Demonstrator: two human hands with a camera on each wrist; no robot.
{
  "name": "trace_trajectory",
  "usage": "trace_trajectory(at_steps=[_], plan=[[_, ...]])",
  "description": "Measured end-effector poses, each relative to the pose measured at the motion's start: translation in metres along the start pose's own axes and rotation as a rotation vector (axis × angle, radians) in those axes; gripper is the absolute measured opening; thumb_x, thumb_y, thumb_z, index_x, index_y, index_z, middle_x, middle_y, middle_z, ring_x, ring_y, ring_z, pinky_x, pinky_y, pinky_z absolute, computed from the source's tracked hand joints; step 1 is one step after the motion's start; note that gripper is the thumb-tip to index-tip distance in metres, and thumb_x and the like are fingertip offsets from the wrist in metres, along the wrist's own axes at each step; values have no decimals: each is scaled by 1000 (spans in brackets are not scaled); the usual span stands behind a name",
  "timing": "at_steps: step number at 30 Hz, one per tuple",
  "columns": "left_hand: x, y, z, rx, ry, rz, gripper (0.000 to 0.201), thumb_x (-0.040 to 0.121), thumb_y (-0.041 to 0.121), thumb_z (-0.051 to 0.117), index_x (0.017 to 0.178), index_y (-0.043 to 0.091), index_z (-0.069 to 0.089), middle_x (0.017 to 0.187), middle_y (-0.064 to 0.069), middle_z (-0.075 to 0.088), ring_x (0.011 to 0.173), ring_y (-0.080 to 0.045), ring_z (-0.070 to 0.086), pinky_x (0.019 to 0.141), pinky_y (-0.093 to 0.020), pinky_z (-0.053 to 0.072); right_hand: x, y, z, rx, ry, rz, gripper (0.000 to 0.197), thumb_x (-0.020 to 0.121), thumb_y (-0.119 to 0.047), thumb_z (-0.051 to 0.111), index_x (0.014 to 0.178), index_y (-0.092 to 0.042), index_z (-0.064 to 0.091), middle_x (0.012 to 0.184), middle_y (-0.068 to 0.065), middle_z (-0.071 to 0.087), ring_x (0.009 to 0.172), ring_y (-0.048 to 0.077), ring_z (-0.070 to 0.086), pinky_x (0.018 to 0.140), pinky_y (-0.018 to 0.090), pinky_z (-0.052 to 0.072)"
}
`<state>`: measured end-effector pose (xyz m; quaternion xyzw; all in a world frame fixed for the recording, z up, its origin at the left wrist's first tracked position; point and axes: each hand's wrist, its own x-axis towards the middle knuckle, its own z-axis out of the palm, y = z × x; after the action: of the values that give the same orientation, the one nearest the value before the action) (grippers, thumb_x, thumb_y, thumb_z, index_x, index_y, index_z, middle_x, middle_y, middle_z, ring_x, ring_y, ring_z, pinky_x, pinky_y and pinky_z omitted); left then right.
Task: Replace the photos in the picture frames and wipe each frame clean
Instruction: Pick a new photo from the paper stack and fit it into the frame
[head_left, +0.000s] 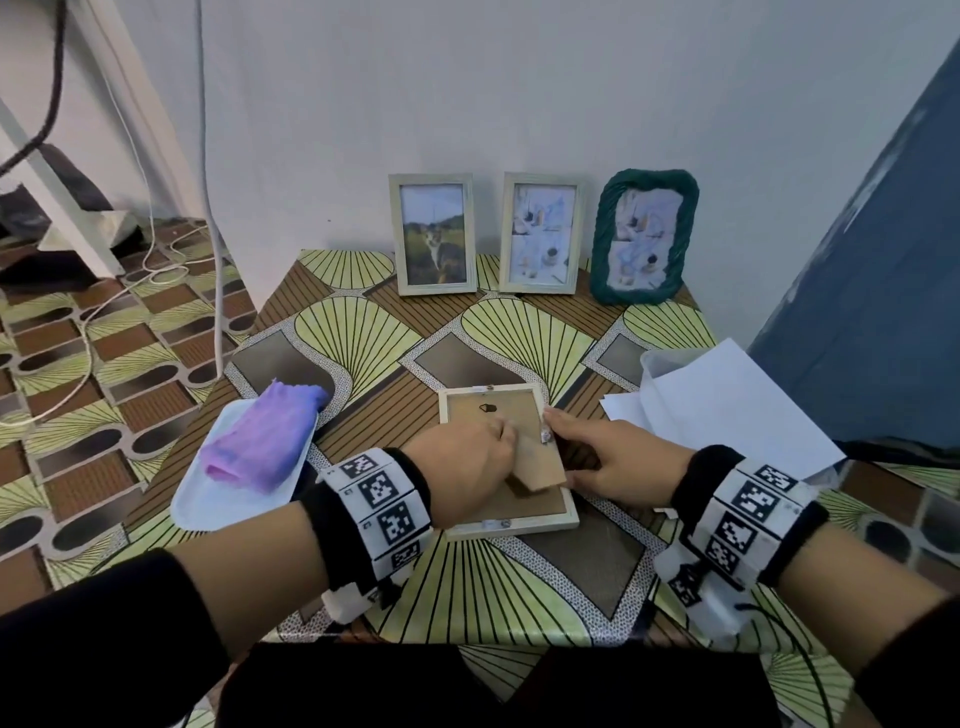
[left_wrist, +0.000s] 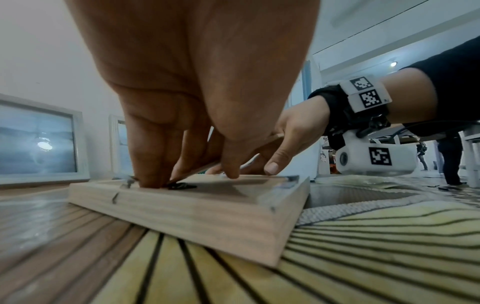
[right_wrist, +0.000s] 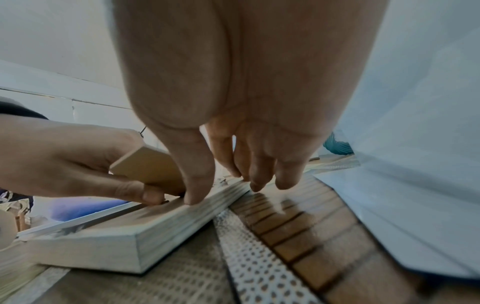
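Frame (head_left: 506, 457) face-down mid-tabletop (head_left: 519, 597) | left grip (head_left: 467, 457) pinches its stand (head_left: 540, 462); right grip (head_left: 608, 462) spread, fingertips pressing right rim | done: none evident; three frames (head_left: 434, 234) upright behind | left: swap photos, wipe with cloth (head_left: 265, 436)

A pale wooden picture frame (head_left: 506, 522) lies face down near the middle of the table, its brown backing board (head_left: 493, 415) facing up, with a small hanging notch near the far edge. Its brown easel stand (head_left: 540, 465) is lifted off the backing. Small metal tabs show along the inner rim.

Three more frames stand upright against the wall at the far edge: a pale frame with a cat photo (head_left: 432, 234), a pale frame with a bluish still-life photo (head_left: 540, 233) just beside it, and a dark green rope-textured frame (head_left: 644, 236) holding a similar bluish photo.

White sheets of paper (head_left: 727, 410) lie at the right of the table, blank side up. A purple cloth (head_left: 265, 436) lies crumpled on a white tray (head_left: 208, 506) at the left.
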<state>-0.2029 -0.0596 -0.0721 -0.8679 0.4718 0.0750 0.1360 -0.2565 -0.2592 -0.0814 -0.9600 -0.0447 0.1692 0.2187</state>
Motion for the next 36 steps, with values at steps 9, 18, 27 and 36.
trace_trajectory(at_steps=[9,18,27,36], plan=[[-5,-20,3,-26,34,34,65,100,52,32,155,20,17,161,0,24,139,-21,38,108,-38,40,1,-10,5,8,138,11,44,95,-20,57,138,-9,50,149,6,46,131,26,48,108,38,37],[-34,-50,39,-134,44,132,68,100,57,23,156,29,-4,164,7,-4,150,-7,1,121,-41,20,2,-24,17,16,71,-53,57,99,-27,52,152,-23,31,159,-3,27,142,15,34,115,28,26],[-62,-66,32,-458,389,-43,51,86,31,70,134,17,59,135,0,59,125,-18,54,105,-33,43,-6,-41,18,-96,283,7,34,91,-49,57,112,-22,64,98,-3,66,92,16,60,79,35,51],[-76,-78,52,-423,212,-88,59,90,56,54,139,24,50,122,10,61,113,-11,53,97,-27,42,0,-51,19,-195,221,18,37,90,-50,60,108,-18,64,104,-3,53,97,16,53,82,32,46]])
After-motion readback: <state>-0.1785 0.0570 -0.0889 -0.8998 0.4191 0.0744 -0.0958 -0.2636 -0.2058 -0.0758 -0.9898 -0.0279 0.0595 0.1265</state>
